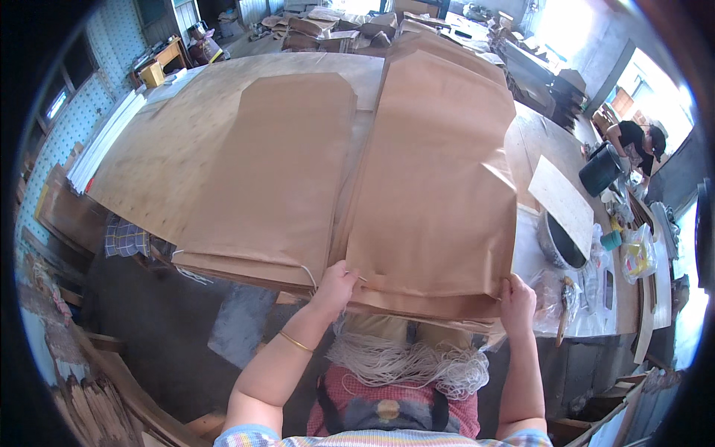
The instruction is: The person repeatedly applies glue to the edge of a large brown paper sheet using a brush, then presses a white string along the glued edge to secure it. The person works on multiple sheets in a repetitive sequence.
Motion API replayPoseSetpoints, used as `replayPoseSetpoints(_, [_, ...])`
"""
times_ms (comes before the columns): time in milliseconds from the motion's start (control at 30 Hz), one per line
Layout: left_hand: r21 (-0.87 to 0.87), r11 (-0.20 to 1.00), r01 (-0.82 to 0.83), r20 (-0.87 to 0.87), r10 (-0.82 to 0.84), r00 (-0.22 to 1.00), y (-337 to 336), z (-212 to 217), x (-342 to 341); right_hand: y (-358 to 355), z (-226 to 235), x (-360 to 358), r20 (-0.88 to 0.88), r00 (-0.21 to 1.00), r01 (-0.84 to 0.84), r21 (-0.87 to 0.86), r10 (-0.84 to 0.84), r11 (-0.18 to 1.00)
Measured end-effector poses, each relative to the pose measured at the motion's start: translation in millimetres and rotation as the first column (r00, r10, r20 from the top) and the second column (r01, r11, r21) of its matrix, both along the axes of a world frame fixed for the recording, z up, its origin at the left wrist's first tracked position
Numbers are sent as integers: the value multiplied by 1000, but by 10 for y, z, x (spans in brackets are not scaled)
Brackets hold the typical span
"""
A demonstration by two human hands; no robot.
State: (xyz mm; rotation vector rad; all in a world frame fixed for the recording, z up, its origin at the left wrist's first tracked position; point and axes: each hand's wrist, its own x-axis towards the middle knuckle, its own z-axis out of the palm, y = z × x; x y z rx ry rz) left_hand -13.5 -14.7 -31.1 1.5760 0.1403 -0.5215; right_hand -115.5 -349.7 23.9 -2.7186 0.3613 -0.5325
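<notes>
A tall stack of large brown paper sheets [439,186] with cut far corners lies in front of me, the near edge of its top sheet folded up. At that edge's left corner, my left hand [337,289] is closed in a pinch. A thin pale tip, perhaps cord, pokes out past its fingertips. My right hand [518,304] pinches the right near corner of the same top sheet. Left of it lies a second brown paper stack [275,171], with white cord at its near corners. A bundle of white cords [410,361] rests across my lap.
Both stacks lie on a wide wooden table [160,160]. On its right are a basin [558,242] under a pale board [562,201], plastic bags [639,249] and a wooden-handled tool [564,309]. A person [637,145] bends by a dark bucket [600,171].
</notes>
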Motion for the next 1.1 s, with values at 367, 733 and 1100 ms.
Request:
replayPoseSetpoints(367, [-62, 988, -141, 74, 146, 987, 2, -272, -201, 627, 966, -419, 299, 952, -161, 311, 65, 937])
replayPoseSetpoints(733, [177, 982, -69, 480, -25, 877, -15, -336, -277, 1713, 647, 403, 146, 816, -503, -295, 559, 812])
replayPoseSetpoints(1100, [-53, 996, 73, 432, -43, 901, -234, 455, -294, 1652, 547, 300, -183, 861, -508, -343, 474, 790])
